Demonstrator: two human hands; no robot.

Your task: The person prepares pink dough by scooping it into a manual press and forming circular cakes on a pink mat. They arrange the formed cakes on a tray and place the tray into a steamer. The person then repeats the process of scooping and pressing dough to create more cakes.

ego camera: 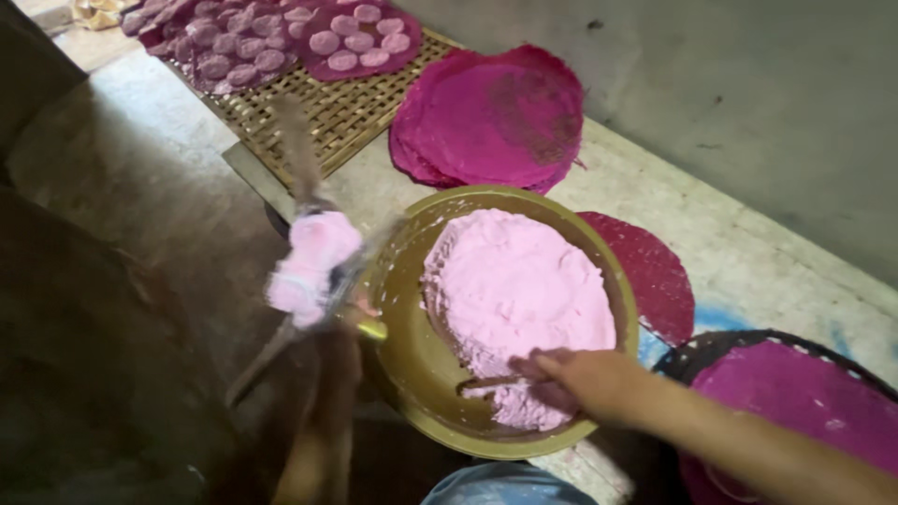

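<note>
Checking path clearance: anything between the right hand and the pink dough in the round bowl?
Nothing visible. The right hand already reaches into the round yellowish bowl, its fingers touching the near edge of the pale pink dough mound beside a thin brown stick.

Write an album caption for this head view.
Right hand scoops pink dough from a bowl; left hand holds a dough-coated stick.

The left hand (323, 351) is motion-blurred, so its grip on the pink-coated stick (309, 252) cannot be told.
</note>
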